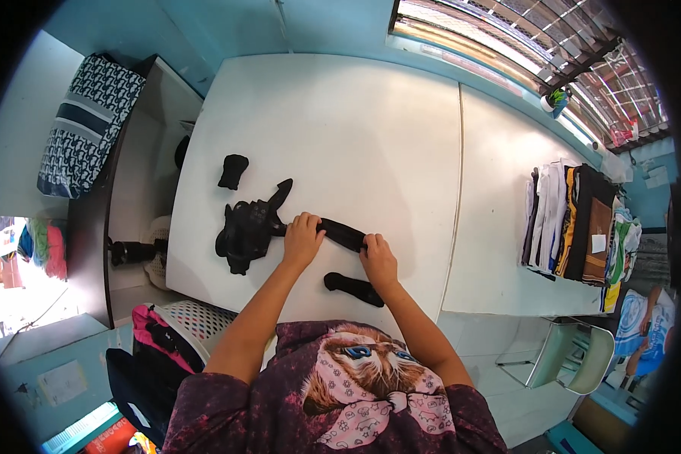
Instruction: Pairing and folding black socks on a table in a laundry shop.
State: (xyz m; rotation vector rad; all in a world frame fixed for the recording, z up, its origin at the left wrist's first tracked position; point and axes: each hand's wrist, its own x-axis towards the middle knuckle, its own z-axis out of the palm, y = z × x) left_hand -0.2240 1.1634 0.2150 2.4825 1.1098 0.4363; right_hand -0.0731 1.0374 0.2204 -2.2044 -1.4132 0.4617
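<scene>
A long black sock (343, 234) lies stretched out on the white table (340, 125). My left hand (303, 238) grips its left end, and my right hand (379, 261) has its fingers on the right end. Close to my left hand is a loose heap of black socks (247, 230), with one narrow piece sticking up and to the right. Above the heap sits a small folded black bundle (234, 171). Another black sock (353, 288) lies flat below the stretched one, its right end beside my right wrist.
Stacked folded clothes (573, 224) stand on the table's right section, past a seam. A white perforated laundry basket (198, 318) with dark clothes is at my lower left. A green chair (567, 357) and a seated person (647, 329) are at right; a patterned bag (88, 127) at left.
</scene>
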